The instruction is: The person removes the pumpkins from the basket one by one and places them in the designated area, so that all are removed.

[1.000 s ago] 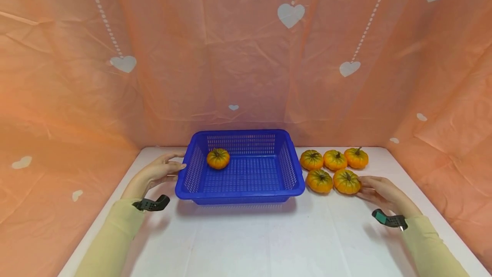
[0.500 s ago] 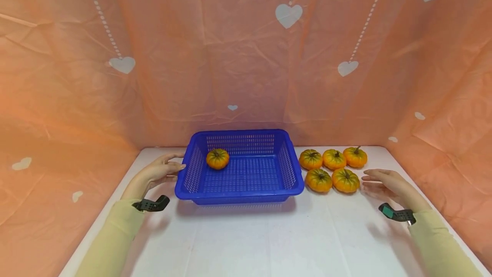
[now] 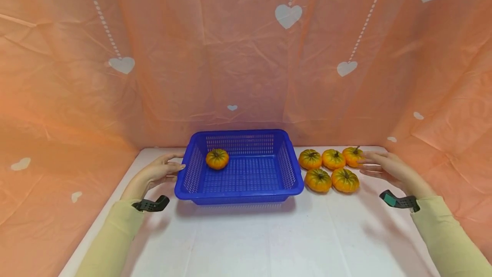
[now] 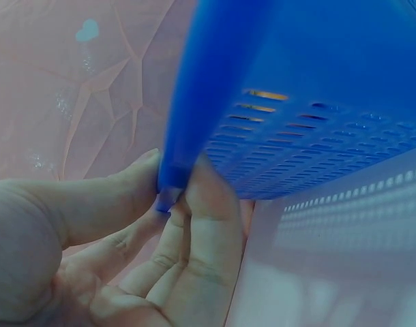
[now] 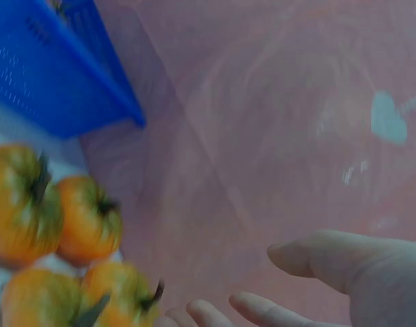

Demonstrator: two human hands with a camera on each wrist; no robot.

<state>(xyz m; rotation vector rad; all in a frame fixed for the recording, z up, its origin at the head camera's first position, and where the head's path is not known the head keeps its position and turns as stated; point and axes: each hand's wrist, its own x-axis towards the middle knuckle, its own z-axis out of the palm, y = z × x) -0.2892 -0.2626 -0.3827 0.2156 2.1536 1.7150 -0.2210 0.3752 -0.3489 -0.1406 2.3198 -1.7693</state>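
My left hand [image 3: 157, 172] pinches the left rim of a blue plastic basket [image 3: 238, 194]; in the left wrist view, the thumb and fingers [image 4: 211, 231] close on that rim from both sides. One small orange-green pumpkin [image 3: 217, 159] sits inside, toward the basket's back left. Right of the basket, several similar pumpkins stand in two rows. My right hand [image 3: 393, 169] is beside the back-right pumpkin [image 3: 351, 156], its fingertips overlapping that pumpkin's edge in the head view. Its fingers are spread and hold nothing; in the right wrist view a gap separates thumb from fingers.
The front row holds two pumpkins, the left one [image 3: 318, 180] close to the basket's right side. Behind the white table [image 3: 246, 243] hangs an orange cloth [image 3: 246, 76] with white hearts, which also covers both sides.
My right hand has left the front-right pumpkin, moving right and then back toward the back-right one. My left hand stays at the basket rim; no pumpkin has moved.
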